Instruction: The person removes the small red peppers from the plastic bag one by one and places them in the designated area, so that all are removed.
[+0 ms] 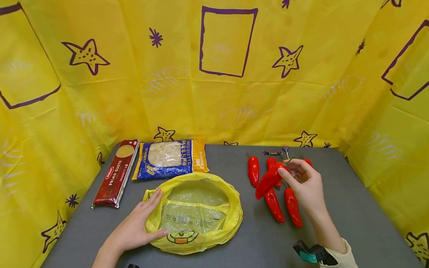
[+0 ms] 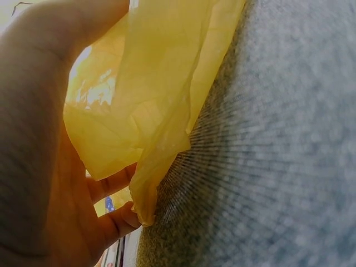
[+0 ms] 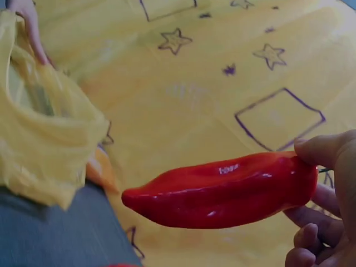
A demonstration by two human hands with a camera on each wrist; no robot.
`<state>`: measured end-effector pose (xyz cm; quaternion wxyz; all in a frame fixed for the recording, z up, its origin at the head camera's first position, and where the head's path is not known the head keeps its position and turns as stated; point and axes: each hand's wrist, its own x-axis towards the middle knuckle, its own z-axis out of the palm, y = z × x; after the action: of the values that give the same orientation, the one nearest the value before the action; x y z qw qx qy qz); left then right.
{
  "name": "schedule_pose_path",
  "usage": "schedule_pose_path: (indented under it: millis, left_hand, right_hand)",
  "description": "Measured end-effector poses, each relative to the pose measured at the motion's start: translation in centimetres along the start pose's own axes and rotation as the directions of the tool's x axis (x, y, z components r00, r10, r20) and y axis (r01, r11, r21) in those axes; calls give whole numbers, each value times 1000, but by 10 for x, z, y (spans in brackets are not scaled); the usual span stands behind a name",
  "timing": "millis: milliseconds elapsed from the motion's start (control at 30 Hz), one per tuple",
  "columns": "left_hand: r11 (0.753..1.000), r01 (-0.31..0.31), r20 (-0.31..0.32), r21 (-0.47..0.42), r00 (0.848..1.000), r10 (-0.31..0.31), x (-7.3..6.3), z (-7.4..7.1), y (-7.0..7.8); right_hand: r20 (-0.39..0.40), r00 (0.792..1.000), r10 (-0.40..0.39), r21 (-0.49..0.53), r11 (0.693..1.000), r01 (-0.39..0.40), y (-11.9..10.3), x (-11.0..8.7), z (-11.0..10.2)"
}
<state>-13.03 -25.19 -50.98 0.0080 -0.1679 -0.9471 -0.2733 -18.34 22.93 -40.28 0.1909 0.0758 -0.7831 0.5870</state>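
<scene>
My right hand (image 1: 305,184) pinches a glossy red chili pepper (image 1: 269,180) near its stem end, lifted above the table. The right wrist view shows this pepper lying sideways, thumb on top and fingers below. Several more red peppers (image 1: 294,207) lie under and around that hand. My left hand (image 1: 137,223) rests against the left side of a yellow plastic bag (image 1: 233,217), thumb and fingers spread wide along its rim. The bag's mouth gapes upward. Close up, the left fingers (image 2: 119,219) touch the bag's crumpled edge.
On the grey table (image 1: 251,251), a red spaghetti pack (image 1: 116,175) lies at the left. A blue and yellow pasta bag (image 1: 168,158) lies behind the plastic bag. Purple-wrapped candy (image 1: 272,153) and a lollipop (image 1: 285,150) are at the back. Yellow patterned cloth (image 1: 220,101) walls the table.
</scene>
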Motion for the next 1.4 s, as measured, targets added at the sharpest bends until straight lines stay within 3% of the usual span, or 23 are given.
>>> schedule_pose_path:
  millis: [133,400,600,800,967,1267,1400]
  left_hand:
    - [1000,-3,-6,9,1000,3,1,-1,0]
    - [1000,-7,-10,14,1000,7,2,-3,0]
    - [1000,-10,-15,15,1000,10,1,-2,-1]
    - [1000,-5,-13,14,1000,5,0,-1,-1]
    - [1000,6,-7,15,1000,-5,0,0,0]
    - [1000,13,2,21,1000,-13,1,0,1]
    - [1000,9,-1,21,1000,-9,0,1,1]
  right_hand:
    - [-55,998,23,-23,999,-24,10,3,-24]
    - [-166,974,154,-78,983,-168,39,7,-70]
    - [-149,955,256,-153,948,-278,54,5,-90]
    - [-58,920,389,-310,869,-387,79,2,-98]
    - [-75,878,473,-378,801,-464,106,-1,-98]
    - [-115,856,505,-397,766,-505,140,-5,-97]
    - [-112,862,495,-419,763,-493,147,-7,-97]
